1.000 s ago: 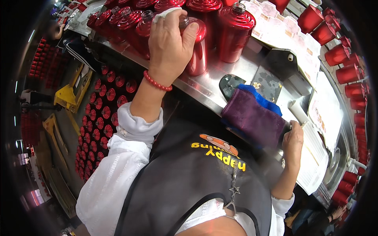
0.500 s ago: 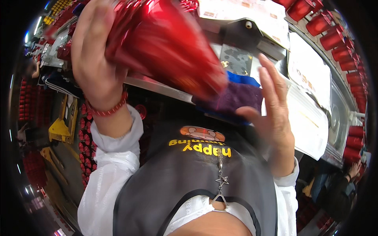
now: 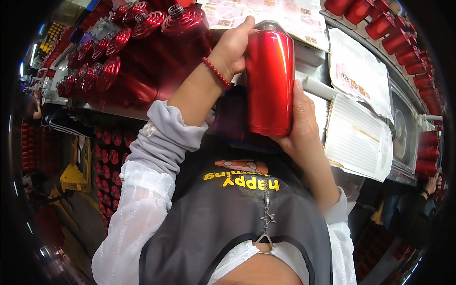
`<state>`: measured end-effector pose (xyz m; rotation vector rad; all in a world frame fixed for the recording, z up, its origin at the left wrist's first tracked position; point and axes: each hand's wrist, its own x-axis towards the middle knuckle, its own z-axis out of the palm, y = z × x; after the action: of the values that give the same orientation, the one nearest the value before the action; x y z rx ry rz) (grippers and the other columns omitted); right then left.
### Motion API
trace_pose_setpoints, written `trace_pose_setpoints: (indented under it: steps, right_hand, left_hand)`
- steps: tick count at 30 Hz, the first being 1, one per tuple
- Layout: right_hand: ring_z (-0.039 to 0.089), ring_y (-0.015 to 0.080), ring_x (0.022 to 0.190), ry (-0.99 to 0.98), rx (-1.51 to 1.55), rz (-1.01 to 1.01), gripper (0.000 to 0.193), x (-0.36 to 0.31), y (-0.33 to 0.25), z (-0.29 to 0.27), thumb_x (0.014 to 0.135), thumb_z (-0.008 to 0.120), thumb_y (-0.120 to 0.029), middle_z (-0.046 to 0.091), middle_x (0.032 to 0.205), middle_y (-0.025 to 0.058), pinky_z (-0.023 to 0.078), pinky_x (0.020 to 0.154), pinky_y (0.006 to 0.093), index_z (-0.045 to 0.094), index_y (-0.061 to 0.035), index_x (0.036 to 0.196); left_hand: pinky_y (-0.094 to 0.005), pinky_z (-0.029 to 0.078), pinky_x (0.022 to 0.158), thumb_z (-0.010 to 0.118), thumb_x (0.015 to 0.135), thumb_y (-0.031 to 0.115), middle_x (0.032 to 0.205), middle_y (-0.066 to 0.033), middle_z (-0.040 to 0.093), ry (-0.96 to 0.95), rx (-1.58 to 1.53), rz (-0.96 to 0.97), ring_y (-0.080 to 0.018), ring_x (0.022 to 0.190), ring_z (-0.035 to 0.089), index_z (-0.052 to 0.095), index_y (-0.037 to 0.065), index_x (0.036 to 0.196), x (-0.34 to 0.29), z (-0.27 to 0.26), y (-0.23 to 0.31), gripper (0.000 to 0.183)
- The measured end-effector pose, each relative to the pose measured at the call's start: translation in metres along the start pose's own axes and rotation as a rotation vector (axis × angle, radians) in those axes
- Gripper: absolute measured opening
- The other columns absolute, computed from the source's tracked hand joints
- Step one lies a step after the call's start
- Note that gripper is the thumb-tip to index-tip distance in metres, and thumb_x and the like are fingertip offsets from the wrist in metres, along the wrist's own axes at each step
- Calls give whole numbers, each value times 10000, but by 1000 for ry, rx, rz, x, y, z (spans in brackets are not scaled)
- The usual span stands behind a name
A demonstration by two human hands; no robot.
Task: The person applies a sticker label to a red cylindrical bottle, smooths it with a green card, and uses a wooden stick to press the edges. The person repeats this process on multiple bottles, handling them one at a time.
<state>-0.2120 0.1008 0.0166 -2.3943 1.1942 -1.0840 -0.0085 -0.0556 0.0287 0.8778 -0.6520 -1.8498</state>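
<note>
A shiny red glass bottle point(image 3: 270, 83) with a clear neck stands nearly upright in front of me, its neck toward the far side. Up by the bottle's shoulder, my left hand point(image 3: 236, 47) is closed around its left side, a red bead bracelet on the wrist. Low on the right side, my right hand point(image 3: 304, 121) grips the bottle near its base, fingers along the wall and thumb underneath. Behind the bottle, a dark purple cloth point(image 3: 231, 116) lies over the table edge, partly hidden.
Several red bottles point(image 3: 185, 28) with ringed shoulders crowd the table at left. White printed sheets point(image 3: 266, 12) lie at the far side, with a white pad point(image 3: 358, 135) at right. Past it, red bottles point(image 3: 396, 40) line a conveyor. Another person's hand point(image 3: 431, 185) is at far right.
The bottle has swung from a tilted, blurred pose at upper left to near upright at centre. My right hand, free before, now grips it. More bottles show at left.
</note>
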Motion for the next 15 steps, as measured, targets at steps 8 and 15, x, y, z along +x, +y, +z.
trace_pose_setpoints:
  steps: [8,15]
  right_hand:
    - [566,441,1191,-5,-16,31,1140,-2,-7,5,695,944,-234,565,1339,276,468,1029,484,278,86,1563]
    - [540,462,1254,48,-58,37,1140,10,7,14,707,934,-268,517,1421,305,465,1057,490,270,94,1560]
  left_hand:
    - [-376,613,871,470,1112,326,1059,-133,742,-17,-47,48,-214,940,729,649,-10,1161,-6,-6,-8,384]
    - [-356,618,810,510,1100,261,1029,-100,742,-119,-79,142,-200,886,727,654,11,1152,23,-17,-9,293]
